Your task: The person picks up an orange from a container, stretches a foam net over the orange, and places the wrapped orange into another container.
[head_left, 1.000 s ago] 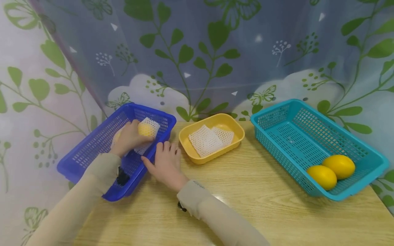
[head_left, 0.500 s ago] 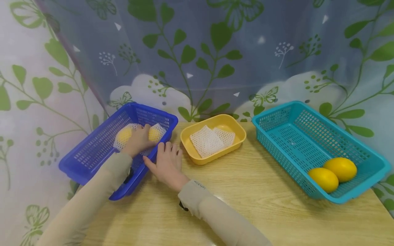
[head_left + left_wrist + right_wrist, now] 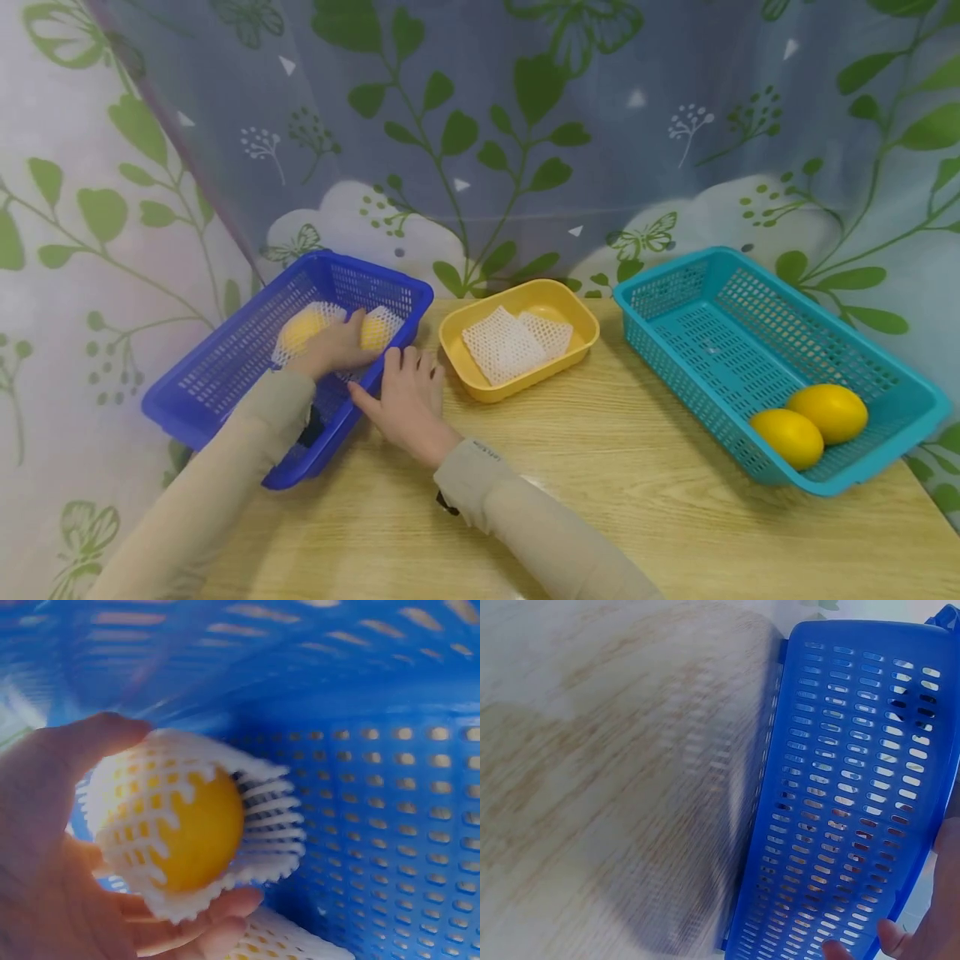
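In the blue basket [image 3: 225,367] at the left, my left hand [image 3: 333,346] holds a yellow fruit [image 3: 377,330] partly sleeved in a white foam net. The left wrist view has the thumb above this fruit [image 3: 202,832] and the fingers below; bare yellow skin shows at the net's open end. A second netted yellow fruit [image 3: 303,329] lies left of the hand. My right hand [image 3: 411,404] rests at the basket's near right rim with relaxed fingers. In the right wrist view, fingertips [image 3: 891,939] show beside the basket's slotted wall [image 3: 840,780].
A small yellow tray [image 3: 517,390] with white foam nets [image 3: 504,343] stands in the middle. To the right is a teal basket [image 3: 678,387] holding two bare yellow oval fruits [image 3: 787,437]. All stand on a wooden table [image 3: 600,467] before a leaf-patterned curtain [image 3: 465,108].
My left hand has shifted slightly right inside the blue basket, with the netted fruit. The second netted fruit now shows more fully at its left. My right hand stays at the rim.
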The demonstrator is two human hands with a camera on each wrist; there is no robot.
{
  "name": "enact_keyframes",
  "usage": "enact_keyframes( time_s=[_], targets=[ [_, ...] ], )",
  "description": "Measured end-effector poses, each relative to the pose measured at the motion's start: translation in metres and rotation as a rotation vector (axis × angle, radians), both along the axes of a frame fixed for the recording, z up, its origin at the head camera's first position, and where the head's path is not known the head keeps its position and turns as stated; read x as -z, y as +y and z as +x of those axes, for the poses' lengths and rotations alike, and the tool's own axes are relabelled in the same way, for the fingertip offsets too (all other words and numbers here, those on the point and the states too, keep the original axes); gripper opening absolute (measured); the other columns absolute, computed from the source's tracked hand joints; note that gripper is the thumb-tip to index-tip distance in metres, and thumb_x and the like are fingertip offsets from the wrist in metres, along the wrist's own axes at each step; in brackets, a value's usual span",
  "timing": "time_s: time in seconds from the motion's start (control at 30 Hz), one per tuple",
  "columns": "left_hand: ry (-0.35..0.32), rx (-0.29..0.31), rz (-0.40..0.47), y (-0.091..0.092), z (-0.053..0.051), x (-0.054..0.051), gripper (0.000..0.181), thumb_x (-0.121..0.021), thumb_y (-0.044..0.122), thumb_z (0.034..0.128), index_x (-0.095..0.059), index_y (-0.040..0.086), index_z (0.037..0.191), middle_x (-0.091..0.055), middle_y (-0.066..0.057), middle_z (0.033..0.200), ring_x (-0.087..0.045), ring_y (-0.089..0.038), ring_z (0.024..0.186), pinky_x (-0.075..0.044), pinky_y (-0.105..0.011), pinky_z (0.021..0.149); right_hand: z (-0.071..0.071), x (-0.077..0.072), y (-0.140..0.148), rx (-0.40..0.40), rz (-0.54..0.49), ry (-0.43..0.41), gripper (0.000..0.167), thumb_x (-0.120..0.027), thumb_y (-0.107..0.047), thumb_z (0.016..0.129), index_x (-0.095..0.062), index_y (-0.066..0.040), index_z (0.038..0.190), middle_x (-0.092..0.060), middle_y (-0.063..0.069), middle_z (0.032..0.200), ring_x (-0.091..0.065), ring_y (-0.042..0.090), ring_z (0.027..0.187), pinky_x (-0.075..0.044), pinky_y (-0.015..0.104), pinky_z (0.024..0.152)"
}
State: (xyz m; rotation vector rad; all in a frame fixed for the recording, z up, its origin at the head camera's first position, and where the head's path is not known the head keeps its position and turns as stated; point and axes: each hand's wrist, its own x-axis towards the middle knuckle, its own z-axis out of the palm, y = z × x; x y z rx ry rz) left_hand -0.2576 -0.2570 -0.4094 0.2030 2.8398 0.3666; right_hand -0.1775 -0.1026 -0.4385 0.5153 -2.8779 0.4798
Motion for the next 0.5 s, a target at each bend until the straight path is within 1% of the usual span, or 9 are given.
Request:
enact_keyframes(
  time_s=[0.03, 0.1, 0.2, 0.33, 0.43, 0.5],
  targets=[
    [-0.022, 0.005, 0.013, -0.001, 0.000, -0.002, 0.094, -0.058, 0.043, 0.0931, -0.010, -0.012, 0.152, -0.025, -0.037, 0.152, -0.034, -0.054, 0.134, -0.033, -0.061, 0.108, 0.000, 0.000, 0.000, 0.002, 0.001, -0.003, 0.062, -0.034, -0.072, 0.094, -0.045, -0.013, 0.108, -0.047, 0.007, 0.109, -0.045, 0.028, 0.104, -0.037, 0.041, 0.086],
    [-0.052, 0.019, 0.036, -0.004, 0.001, -0.005, 0.095, -0.060, 0.041, 0.0928, -0.008, -0.013, 0.152, -0.023, -0.037, 0.152, -0.035, -0.053, 0.134, -0.033, -0.060, 0.108, 0.000, 0.000, -0.002, 0.000, -0.002, -0.005, 0.061, -0.035, -0.072, 0.094, -0.045, -0.014, 0.107, -0.046, 0.007, 0.108, -0.045, 0.028, 0.103, -0.037, 0.041, 0.086],
    [-0.041, 0.033, 0.045, -0.009, 0.002, -0.005, 0.096, -0.063, 0.043, 0.0918, -0.012, -0.012, 0.152, -0.025, -0.037, 0.151, -0.037, -0.053, 0.133, -0.033, -0.060, 0.108, 0.000, 0.000, -0.004, -0.004, -0.004, -0.002, 0.060, -0.036, -0.072, 0.094, -0.045, -0.014, 0.105, -0.046, 0.007, 0.107, -0.045, 0.027, 0.102, -0.036, 0.040, 0.085],
    [-0.014, 0.029, 0.036, -0.013, 0.002, -0.003, 0.098, -0.064, 0.050, 0.0892, -0.017, -0.007, 0.154, -0.032, -0.033, 0.151, -0.041, -0.051, 0.131, -0.035, -0.060, 0.106, 0.000, 0.000, -0.004, -0.001, -0.008, 0.001, 0.061, -0.038, -0.072, 0.093, -0.045, -0.013, 0.106, -0.048, 0.007, 0.107, -0.046, 0.027, 0.102, -0.036, 0.041, 0.084],
    [-0.013, 0.025, 0.024, -0.011, 0.003, -0.007, 0.097, -0.062, 0.053, 0.0898, -0.019, -0.007, 0.154, -0.032, -0.032, 0.151, -0.041, -0.049, 0.132, -0.035, -0.060, 0.106, -0.001, -0.002, -0.003, 0.011, -0.005, -0.009, 0.062, -0.041, -0.072, 0.093, -0.047, -0.012, 0.107, -0.050, 0.008, 0.109, -0.047, 0.027, 0.102, -0.036, 0.041, 0.084],
    [-0.017, 0.023, 0.003, -0.009, 0.003, -0.012, 0.094, -0.059, 0.053, 0.0922, -0.020, -0.009, 0.152, -0.032, -0.032, 0.151, -0.040, -0.050, 0.132, -0.035, -0.060, 0.106, -0.002, -0.005, -0.001, 0.010, -0.003, -0.020, 0.063, -0.042, -0.072, 0.092, -0.048, -0.012, 0.110, -0.051, 0.008, 0.110, -0.048, 0.027, 0.103, -0.037, 0.042, 0.085]
  ],
)
